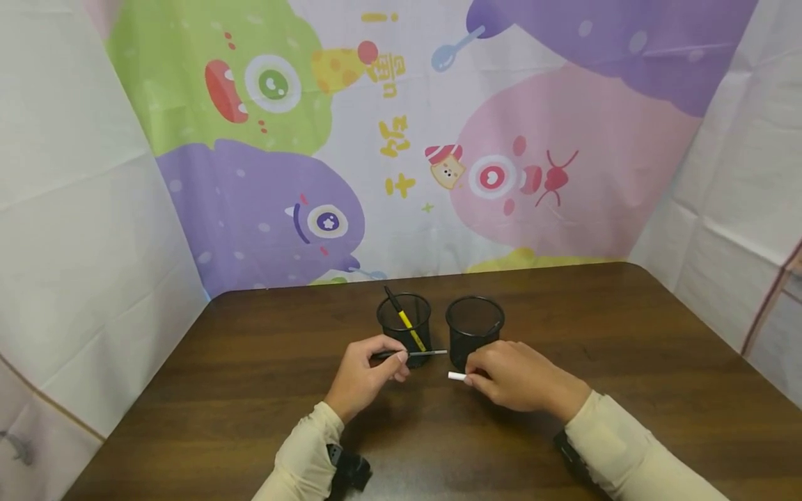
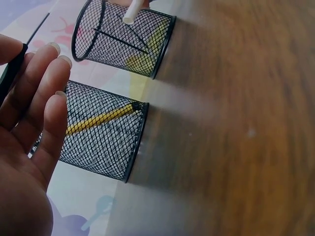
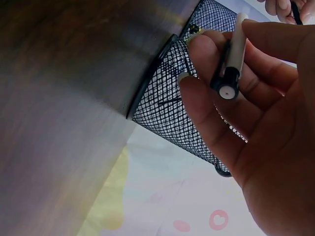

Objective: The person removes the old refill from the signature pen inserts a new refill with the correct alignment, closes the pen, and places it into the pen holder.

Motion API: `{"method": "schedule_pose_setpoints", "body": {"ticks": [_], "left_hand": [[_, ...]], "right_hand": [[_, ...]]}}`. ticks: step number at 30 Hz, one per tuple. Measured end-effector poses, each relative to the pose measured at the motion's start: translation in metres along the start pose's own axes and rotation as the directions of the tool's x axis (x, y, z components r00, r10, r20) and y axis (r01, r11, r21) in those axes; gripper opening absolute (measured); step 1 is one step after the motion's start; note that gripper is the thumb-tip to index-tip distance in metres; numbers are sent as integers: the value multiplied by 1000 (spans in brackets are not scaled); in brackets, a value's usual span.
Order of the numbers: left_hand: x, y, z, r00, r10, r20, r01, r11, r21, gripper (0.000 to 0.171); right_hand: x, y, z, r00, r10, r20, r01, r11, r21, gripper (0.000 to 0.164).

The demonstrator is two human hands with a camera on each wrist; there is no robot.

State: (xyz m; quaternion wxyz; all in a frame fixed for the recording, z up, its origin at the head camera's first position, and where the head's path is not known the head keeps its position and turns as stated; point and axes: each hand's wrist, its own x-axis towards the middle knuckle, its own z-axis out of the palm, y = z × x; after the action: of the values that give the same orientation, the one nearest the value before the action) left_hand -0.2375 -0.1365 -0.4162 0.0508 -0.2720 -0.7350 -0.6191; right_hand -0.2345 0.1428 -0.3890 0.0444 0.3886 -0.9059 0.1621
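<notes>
My left hand (image 1: 366, 372) pinches a black pen part (image 2: 14, 69) between thumb and index finger, and a thin grey rod (image 1: 432, 353) sticks out of it to the right. In my right hand (image 1: 520, 376) is a white hollow pen barrel (image 3: 237, 49) with a black clip, its open end facing left. Behind the left hand stands a black mesh pen cup (image 1: 390, 339) with a yellow and black pen (image 1: 407, 321) leaning inside. A second mesh pen cup (image 1: 464, 344), holding a thin dark stick, stands just behind the right hand, which partly hides it.
Both cups stand side by side on a dark brown wooden table (image 1: 250, 390). A cartoon-printed cloth (image 1: 401, 236) hangs at the table's back edge, and white sheets (image 1: 75, 174) flank the sides. A black wrist camera (image 1: 351, 473) sits below the left sleeve.
</notes>
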Motion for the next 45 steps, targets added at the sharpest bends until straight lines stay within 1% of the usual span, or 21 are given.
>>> {"method": "schedule_pose_setpoints", "body": {"ticks": [17,25,33,45], "left_hand": [[0,0,0,1000,5,-3,-5,1000,-9,16],[0,0,0,1000,13,-4,-13,1000,-4,14],[-1,0,1,1000,8,-6,-8,1000,4,15],[0,0,1,1000,12,-6,-12,1000,4,17]], "right_hand": [[0,1,0,998,32,53,-32,999,3,10],[-1,1,0,998,27,62,-26,1000,-9,11],[-2,4,1,996,18,93,-19,1000,9,13],[-1,5,1,996,1,91,0,1000,-3,16]]}}
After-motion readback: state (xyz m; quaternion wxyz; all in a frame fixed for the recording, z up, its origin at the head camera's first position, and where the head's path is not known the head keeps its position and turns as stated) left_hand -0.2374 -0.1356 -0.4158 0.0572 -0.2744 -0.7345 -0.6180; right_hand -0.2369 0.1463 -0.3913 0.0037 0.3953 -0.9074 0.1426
